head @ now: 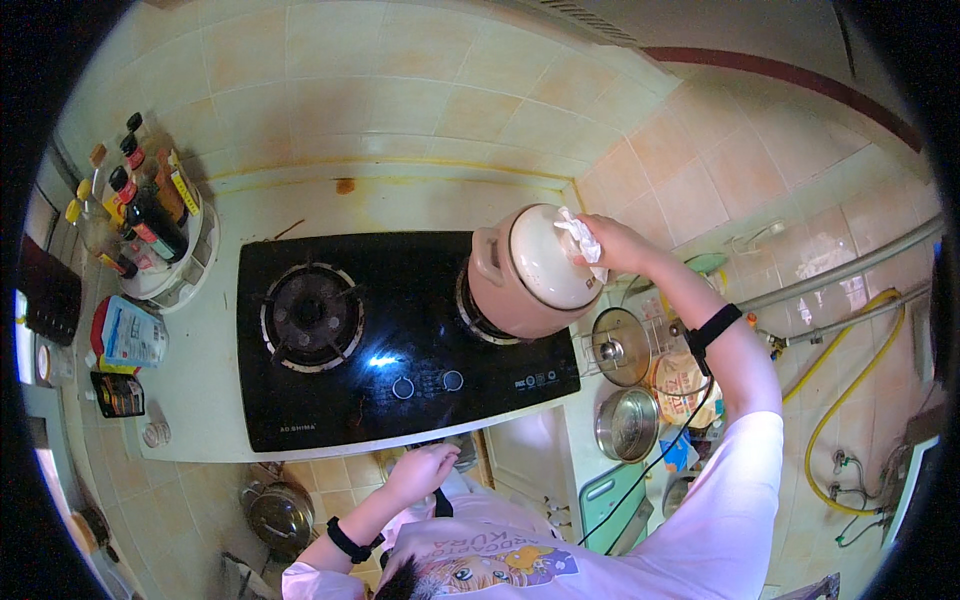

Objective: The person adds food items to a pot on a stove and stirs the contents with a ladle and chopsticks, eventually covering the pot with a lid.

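Observation:
A pink ceramic pot [510, 285] stands on the right burner of a black glass gas hob [409, 300]. Its white domed lid [551, 262] sits on top. My right hand [611, 244] is at the lid's far right side, gripping a crumpled white tissue [579, 234] over the spot where the lid's knob would be; the knob itself is hidden. Near my body, below the hob's front edge, my left hand [426, 472] is loosely curled, and I see nothing in it.
A white turntable [169, 292] with several sauce bottles [150, 217] stands at the back left, pouches [131, 337] before it. On the right are a glass lid [621, 346], a steel pot [627, 424] and a green cutting board [611, 502]. A lidded pot [279, 517] sits low down.

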Motion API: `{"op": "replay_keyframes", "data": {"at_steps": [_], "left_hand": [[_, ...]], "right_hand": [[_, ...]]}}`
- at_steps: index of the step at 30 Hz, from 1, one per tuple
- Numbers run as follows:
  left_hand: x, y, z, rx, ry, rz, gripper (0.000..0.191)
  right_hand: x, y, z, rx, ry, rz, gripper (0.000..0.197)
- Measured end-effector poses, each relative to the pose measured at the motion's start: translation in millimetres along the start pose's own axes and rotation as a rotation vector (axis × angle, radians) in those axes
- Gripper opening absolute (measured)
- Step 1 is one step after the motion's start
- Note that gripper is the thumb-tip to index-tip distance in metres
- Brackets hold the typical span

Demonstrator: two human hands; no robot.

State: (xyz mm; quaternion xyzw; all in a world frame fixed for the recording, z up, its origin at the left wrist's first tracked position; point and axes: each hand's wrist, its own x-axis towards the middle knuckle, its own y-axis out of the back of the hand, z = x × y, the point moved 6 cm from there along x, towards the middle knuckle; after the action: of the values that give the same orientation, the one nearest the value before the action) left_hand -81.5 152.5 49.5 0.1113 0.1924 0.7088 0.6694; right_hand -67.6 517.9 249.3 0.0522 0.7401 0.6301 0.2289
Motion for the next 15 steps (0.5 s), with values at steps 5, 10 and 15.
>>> {"op": "replay_keyframes", "data": {"at_steps": [5,10,15], "left_hand": [[2,0,4,-0.006,-0.012,-0.013,0.02],[3,-5,8,-0.004,-0.026,-0.035,0.02],[1,-7,12,0.041,-0.022,-0.038,0.021]], "right_hand": [[-3,-1,11,0.034,0.008,0.027,0.07],[-2,-9,19,0.1,-0.118,0.041,0.068],[-1,-12,21,0.155,-0.195,0.015,0.066]]}}
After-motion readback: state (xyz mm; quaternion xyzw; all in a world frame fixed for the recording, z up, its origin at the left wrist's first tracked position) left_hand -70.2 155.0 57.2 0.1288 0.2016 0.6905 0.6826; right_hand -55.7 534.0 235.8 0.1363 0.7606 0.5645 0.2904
